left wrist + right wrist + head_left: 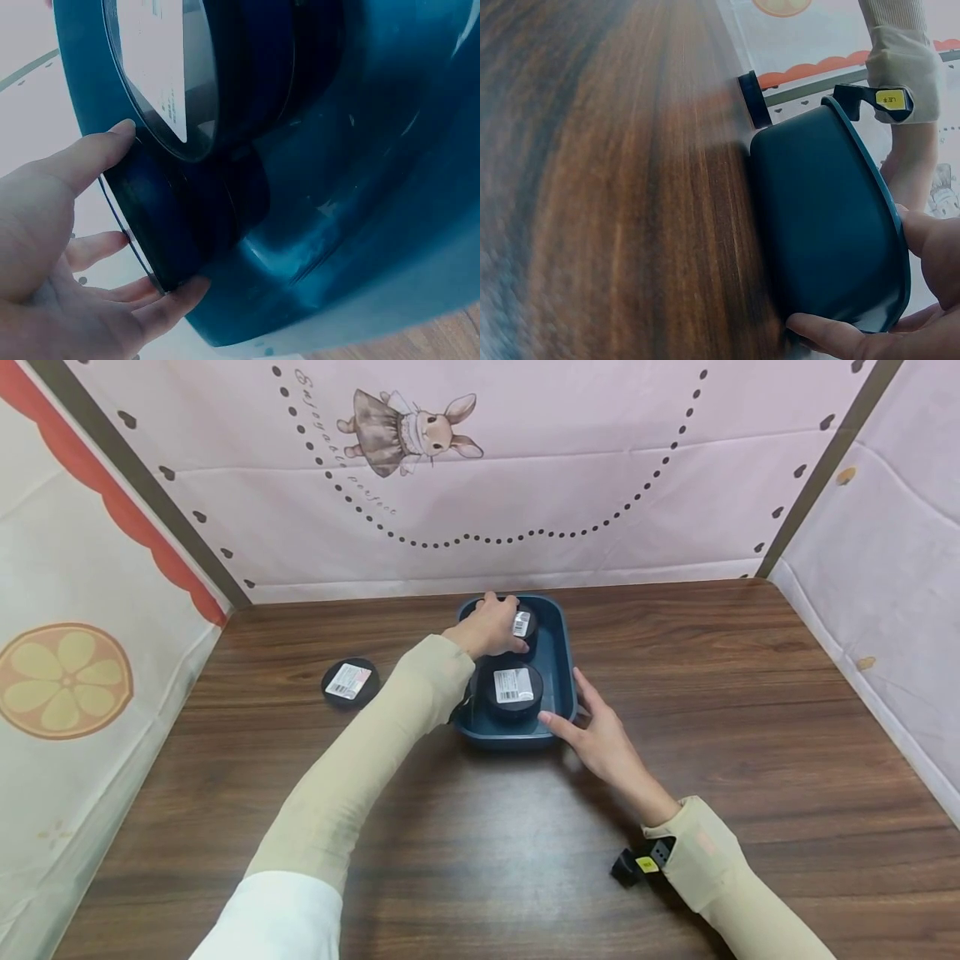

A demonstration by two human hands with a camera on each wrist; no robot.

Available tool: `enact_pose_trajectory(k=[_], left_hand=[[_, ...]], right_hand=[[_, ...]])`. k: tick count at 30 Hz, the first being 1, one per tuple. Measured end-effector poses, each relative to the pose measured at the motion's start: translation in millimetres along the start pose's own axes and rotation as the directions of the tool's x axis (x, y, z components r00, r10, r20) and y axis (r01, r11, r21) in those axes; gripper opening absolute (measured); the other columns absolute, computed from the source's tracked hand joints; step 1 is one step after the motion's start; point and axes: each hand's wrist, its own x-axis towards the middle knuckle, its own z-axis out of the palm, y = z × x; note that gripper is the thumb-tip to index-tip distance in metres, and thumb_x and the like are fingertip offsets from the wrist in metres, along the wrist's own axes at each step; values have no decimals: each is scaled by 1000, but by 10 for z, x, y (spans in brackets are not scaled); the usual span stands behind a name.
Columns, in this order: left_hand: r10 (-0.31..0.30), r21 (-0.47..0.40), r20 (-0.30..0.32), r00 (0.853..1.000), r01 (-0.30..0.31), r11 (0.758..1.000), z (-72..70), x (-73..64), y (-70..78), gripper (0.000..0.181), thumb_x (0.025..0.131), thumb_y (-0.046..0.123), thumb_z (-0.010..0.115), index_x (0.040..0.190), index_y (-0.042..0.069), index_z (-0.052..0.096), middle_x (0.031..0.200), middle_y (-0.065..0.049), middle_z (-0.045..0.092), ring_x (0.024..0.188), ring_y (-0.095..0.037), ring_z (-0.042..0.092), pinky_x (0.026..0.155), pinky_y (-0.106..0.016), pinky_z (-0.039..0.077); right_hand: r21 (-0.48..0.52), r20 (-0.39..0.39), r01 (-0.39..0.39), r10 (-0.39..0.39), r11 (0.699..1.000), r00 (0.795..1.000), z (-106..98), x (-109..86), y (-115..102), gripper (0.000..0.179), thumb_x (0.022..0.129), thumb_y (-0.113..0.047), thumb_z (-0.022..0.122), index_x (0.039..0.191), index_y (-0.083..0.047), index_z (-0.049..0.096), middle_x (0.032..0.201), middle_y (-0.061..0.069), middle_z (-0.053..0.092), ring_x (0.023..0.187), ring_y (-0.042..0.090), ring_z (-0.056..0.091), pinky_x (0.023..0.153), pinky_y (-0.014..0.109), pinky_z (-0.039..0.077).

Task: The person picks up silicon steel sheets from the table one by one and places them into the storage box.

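A dark blue rectangular tub (555,647) with rounded corners stands on the table. Inside it, two flat round black containers with white barcode labels sit one behind the other. My left hand (487,628) reaches into the far end and grips the far container (161,206), thumb on one side and fingers around the other. Nearer to me is the second container (514,687), label up, under my left wrist. At the tub's near right corner, my right hand (600,743) holds the tub, its thumb at the rim and a finger along the outer wall (825,225).
A third round black container (350,683) lies on the wooden table (480,843) left of the tub, label up. Behind the table's back edge hangs a printed cloth (525,493), with more cloth on both sides. A small black camera (637,865) is strapped at my right wrist.
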Motion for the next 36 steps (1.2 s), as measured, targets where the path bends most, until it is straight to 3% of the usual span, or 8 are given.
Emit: enact_pose_trajectory(k=[6, 12, 21, 36], left_hand=[[-17, -20, 19, 1000, 17, 1000, -14, -30, -3, 86, 90, 38, 75, 156, 7, 28, 156, -28, 31, 143, -37, 40, 117, -54, 38], [-15, -25, 11, 1000, 16, 1000, -57, -75, -34, 85, 90, 41, 74, 155, 7, 30, 149, -25, 37, 136, -35, 44, 115, -51, 40], [13, -10, -35, 999, -13, 1000, -82, -129, -109, 79, 92, 43, 71, 152, 5, 37, 143, -23, 45, 128, -32, 48, 113, -47, 43], [19, -116, -151, 988, -37, 993, -194, -213, -258, 53, 103, 36, 56, 146, 7, 47, 144, -20, 47, 130, -30, 48, 114, -46, 42]], right_hand=[[1, 3, -1, 1, 1000, 1000, -1, 1, -3, 90, 94, -41, 69, 162, -23, 13, 162, 19, 32, 143, 41, 43, 113, 54, 41], [-1, 4, 2, -2, 1000, 1000, 0, -8, -8, 90, 94, -42, 69, 162, -22, 13, 163, 19, 31, 144, 41, 42, 114, 55, 39], [-5, 2, -3, 3, 1000, 1000, 8, -10, -9, 91, 94, -43, 69, 162, -23, 13, 163, 19, 31, 144, 41, 42, 114, 56, 39], [-17, -1, 0, 0, 1000, 1000, 0, -6, 8, 91, 94, -45, 68, 162, -22, 13, 163, 19, 31, 144, 41, 42, 115, 56, 37]])
